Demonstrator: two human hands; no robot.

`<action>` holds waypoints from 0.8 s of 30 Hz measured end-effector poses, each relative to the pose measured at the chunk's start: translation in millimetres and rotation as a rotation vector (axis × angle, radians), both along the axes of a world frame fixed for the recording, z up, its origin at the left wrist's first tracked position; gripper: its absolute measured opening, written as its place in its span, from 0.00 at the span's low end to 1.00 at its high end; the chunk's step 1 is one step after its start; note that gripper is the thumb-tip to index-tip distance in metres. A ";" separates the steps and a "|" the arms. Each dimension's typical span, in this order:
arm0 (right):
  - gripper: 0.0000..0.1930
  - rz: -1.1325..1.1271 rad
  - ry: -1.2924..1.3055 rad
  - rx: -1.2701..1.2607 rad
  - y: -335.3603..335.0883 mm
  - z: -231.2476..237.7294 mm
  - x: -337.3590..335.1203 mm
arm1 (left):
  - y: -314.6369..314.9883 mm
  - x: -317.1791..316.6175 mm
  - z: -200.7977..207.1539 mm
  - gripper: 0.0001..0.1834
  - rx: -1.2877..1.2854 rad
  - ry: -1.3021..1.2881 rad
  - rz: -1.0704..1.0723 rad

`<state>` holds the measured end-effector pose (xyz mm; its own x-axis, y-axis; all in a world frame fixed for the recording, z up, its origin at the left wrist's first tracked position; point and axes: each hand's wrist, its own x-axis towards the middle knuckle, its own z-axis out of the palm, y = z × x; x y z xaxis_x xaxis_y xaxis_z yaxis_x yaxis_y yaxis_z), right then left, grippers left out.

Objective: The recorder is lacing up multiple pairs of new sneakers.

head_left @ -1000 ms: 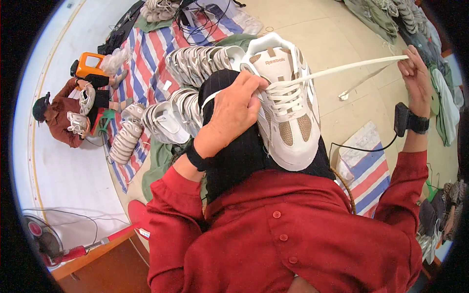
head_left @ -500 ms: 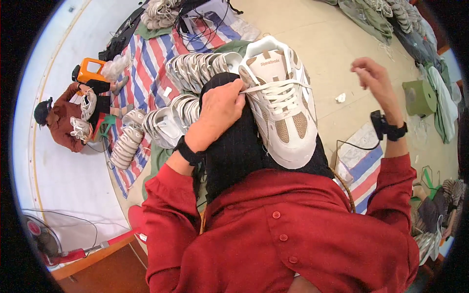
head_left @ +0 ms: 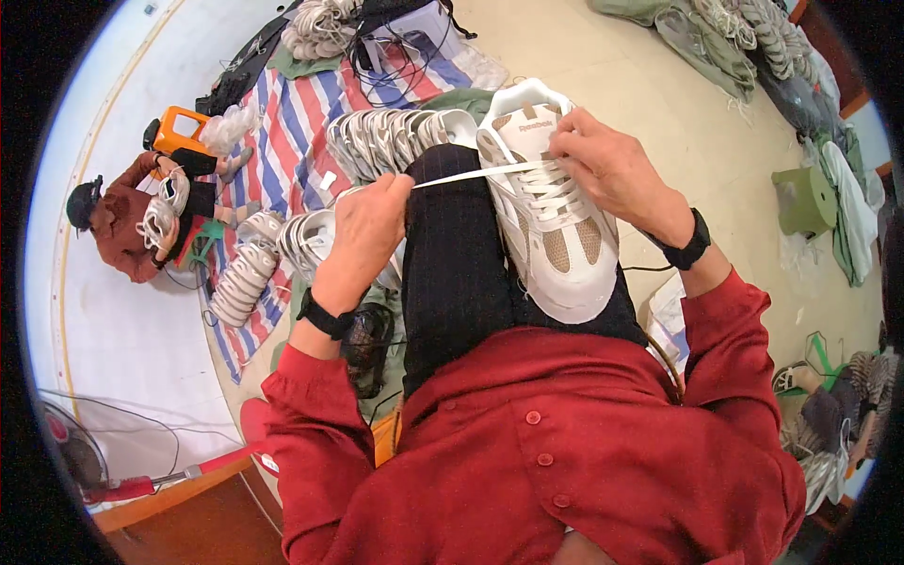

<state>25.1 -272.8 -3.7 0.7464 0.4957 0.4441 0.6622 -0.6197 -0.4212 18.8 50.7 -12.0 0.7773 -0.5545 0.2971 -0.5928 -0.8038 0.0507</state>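
A white and beige sneaker with tan mesh panels rests on my lap, its toe toward me. White lacing crosses its front. My left hand is closed on a shoelace, drawn taut to the left across my dark trouser leg. That lace runs back to the sneaker's upper eyelets. There my right hand is closed, its fingertips pinched beside the tongue where the lace meets the shoe. What those fingertips grip is hidden.
Rows of similar sneakers lie on a striped sheet beyond my left leg. Another person sits at the far left, handling shoes. An orange container stands near them. At right are a green roll and bundled laces.
My right hand has come in from the right to the sneaker's upper eyelets. The left hand has moved left and slightly down, stretching the lace. The sneaker has shifted slightly right.
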 end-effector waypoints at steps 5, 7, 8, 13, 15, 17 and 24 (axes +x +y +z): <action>0.04 -0.005 0.044 -0.023 2.1 -2.3 -0.4 | 38.2 -10.4 -10.1 0.07 -0.036 -0.093 0.093; 0.04 -0.012 0.094 -0.001 1.2 -0.2 -1.2 | 55.3 -12.3 -11.7 0.08 -0.060 -0.145 0.145; 0.04 -0.008 0.108 0.058 0.8 1.4 -2.3 | 67.4 -12.7 -13.2 0.08 -0.064 -0.149 0.146; 0.05 -0.043 0.205 0.230 3.9 25.3 -2.0 | 116.4 -14.9 34.8 0.12 0.070 -0.330 0.281; 0.08 0.008 0.217 0.297 5.5 44.2 -0.8 | 102.8 -17.3 87.4 0.08 0.038 -0.596 0.226; 0.10 0.065 0.157 0.331 14.2 65.8 -4.6 | 91.3 -28.9 133.2 0.09 -0.022 -0.677 0.214; 0.17 0.458 0.053 0.493 69.5 143.0 -39.4 | 13.2 -84.7 213.2 0.07 -0.020 -0.863 -0.195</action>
